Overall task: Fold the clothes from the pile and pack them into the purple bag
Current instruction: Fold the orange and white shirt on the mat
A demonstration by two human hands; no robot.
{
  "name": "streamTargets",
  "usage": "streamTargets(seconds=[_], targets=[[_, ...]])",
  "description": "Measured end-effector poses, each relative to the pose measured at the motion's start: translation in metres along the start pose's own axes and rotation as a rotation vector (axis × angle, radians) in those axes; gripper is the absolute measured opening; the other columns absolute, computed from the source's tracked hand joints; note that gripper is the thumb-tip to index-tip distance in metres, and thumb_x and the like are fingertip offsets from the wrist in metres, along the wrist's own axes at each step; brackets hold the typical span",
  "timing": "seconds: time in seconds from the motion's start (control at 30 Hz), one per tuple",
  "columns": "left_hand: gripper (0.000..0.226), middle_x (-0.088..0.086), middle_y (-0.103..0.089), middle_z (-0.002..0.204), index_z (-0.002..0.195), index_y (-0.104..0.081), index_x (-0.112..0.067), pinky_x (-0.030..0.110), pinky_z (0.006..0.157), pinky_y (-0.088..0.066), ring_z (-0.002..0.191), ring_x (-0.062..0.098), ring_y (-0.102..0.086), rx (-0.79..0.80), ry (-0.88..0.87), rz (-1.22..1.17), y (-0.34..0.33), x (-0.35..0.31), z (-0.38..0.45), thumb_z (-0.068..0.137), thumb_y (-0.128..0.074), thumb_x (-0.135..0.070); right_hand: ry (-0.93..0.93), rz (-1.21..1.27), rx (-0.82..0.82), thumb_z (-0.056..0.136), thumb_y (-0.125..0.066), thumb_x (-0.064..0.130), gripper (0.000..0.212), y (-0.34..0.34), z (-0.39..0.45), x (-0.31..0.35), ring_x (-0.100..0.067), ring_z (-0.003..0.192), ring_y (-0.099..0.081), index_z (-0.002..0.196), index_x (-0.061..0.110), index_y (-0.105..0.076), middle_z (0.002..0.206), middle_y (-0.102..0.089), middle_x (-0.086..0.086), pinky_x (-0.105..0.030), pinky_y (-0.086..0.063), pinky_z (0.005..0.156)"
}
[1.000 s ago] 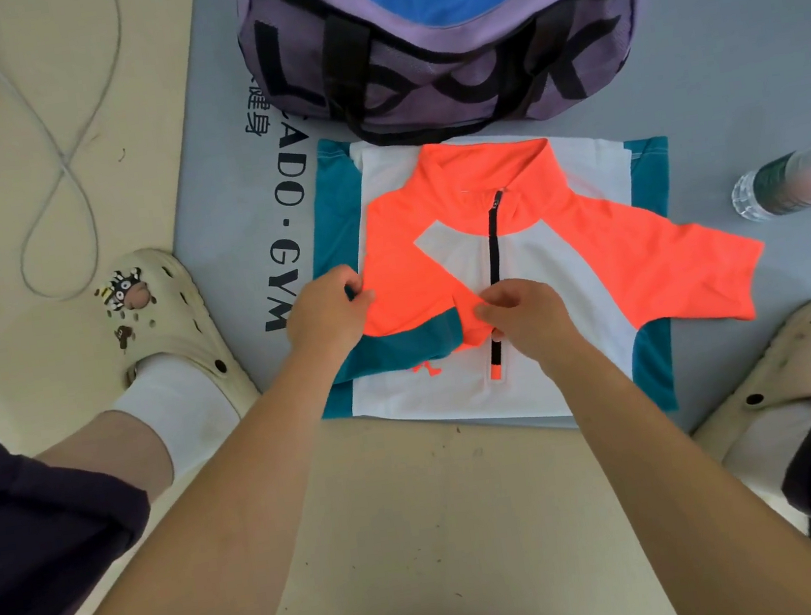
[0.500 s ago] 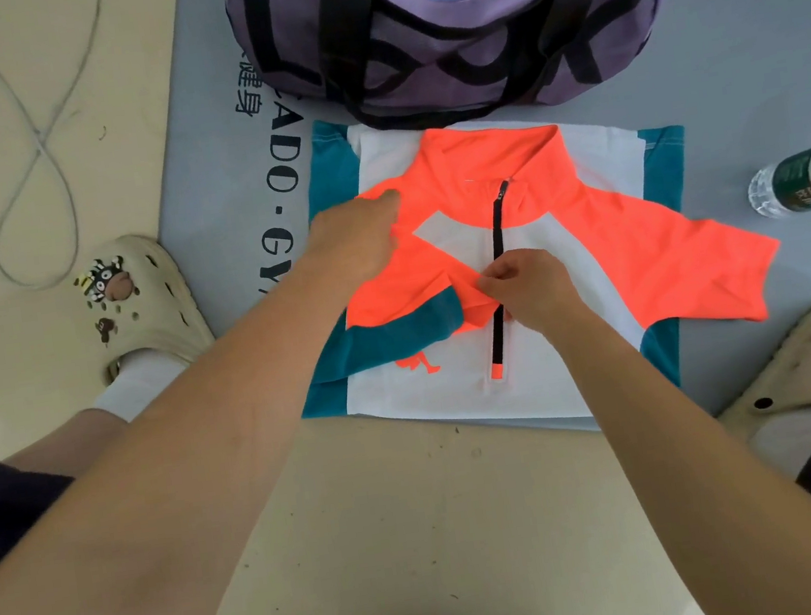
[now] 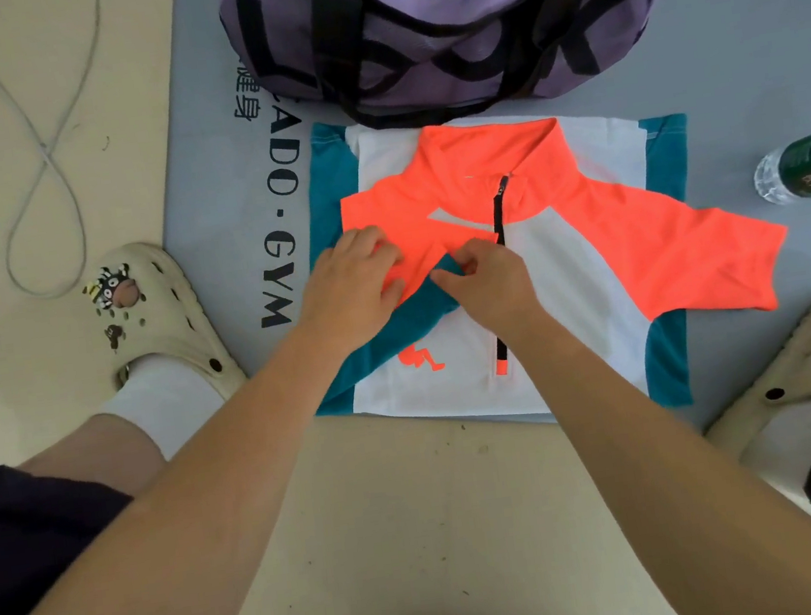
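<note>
An orange, white and teal zip-neck shirt (image 3: pixel 577 253) lies flat on the grey gym mat (image 3: pixel 745 45), collar toward the purple bag (image 3: pixel 450 38). Its left sleeve is folded in over the chest; the right sleeve sticks out to the right. My left hand (image 3: pixel 354 283) rests flat with straight fingers on the folded orange sleeve. My right hand (image 3: pixel 485 278) pinches the teal cuff of that sleeve beside the black zip. The bag stands open behind the shirt, with blue cloth inside.
A clear water bottle (image 3: pixel 807 164) lies on the mat at the right. My feet in cream clogs (image 3: pixel 156 309) flank the shirt, the right clog (image 3: pixel 809 373) close to its hem. A grey cable (image 3: pixel 37 149) loops on the beige floor at the left.
My left hand slid from the sleeve's edge up to the shoulder, then back down onto the folded sleeve. My right hand kept the cuff and shifted slightly left.
</note>
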State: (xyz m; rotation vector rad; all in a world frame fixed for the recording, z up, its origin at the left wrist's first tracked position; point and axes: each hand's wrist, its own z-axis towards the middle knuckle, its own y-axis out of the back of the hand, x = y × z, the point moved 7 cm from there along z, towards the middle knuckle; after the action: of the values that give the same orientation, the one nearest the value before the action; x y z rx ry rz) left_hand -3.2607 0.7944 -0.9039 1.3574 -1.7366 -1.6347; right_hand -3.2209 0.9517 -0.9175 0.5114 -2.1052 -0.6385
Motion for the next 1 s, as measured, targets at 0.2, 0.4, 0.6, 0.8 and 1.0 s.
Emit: streamTargets(seconds=[0.2,0.4,0.6,0.8,1.0], targets=[[0.036,0.005,-0.044,0.142,0.127,-0.057,-0.013,0.040,0.109,-0.032,0.135,0.024,-0.036,-0.014,0.048,-0.081,-0.007,0.001,-0.011,0.094,-0.056,-0.030,-0.127,0.006,0.150,0.082,-0.070,0.024,0.040,0.011,-0.040,-0.037,-0.014,0.056,-0.038,0.057,0.015,-0.041,0.058,-0.040,0.002,-0.019,-0.027,0.047],[0.045,0.008,-0.040,0.147,0.132,-0.054,-0.014,0.039,0.113,-0.028,0.139,0.025,-0.034,0.017,0.137,-0.165,-0.006,0.002,-0.018,0.089,-0.065,-0.022,-0.320,-0.135,0.216,0.086,-0.063,0.030,0.032,0.023,-0.058,-0.073,-0.027,0.060,-0.057,0.071,0.002,-0.058,0.068,-0.062,-0.012,-0.032,-0.045,0.058],[0.020,-0.006,-0.059,0.076,0.081,-0.060,-0.018,0.030,0.060,-0.044,0.075,0.017,-0.058,-0.150,0.681,-0.370,0.004,0.035,-0.096,0.087,-0.066,-0.037,-0.335,0.008,0.153,0.087,-0.063,0.044,0.039,0.009,-0.054,-0.053,-0.017,0.053,-0.069,0.085,0.005,-0.066,0.077,-0.073,-0.007,-0.033,-0.057,0.060],[0.039,0.002,-0.071,0.069,0.072,-0.070,-0.010,0.018,0.038,-0.039,0.036,0.009,-0.055,0.057,1.354,-1.133,-0.048,-0.004,-0.144,0.092,-0.061,-0.042,-0.396,-0.087,0.127,0.080,-0.065,0.042,0.039,-0.012,-0.066,-0.050,-0.022,0.054,-0.065,0.077,0.003,-0.065,0.063,-0.068,-0.008,-0.029,-0.051,0.058],[0.038,-0.005,-0.073,0.078,0.118,-0.065,-0.011,0.019,0.049,-0.030,0.064,0.006,-0.064,-0.151,1.574,-1.868,-0.074,-0.046,-0.136,0.095,-0.062,-0.041,-0.336,-0.025,-0.083,0.087,-0.065,0.029,0.028,-0.021,-0.081,-0.049,-0.024,0.072,-0.054,0.097,0.013,-0.045,0.078,-0.052,0.002,-0.030,-0.038,0.060]])
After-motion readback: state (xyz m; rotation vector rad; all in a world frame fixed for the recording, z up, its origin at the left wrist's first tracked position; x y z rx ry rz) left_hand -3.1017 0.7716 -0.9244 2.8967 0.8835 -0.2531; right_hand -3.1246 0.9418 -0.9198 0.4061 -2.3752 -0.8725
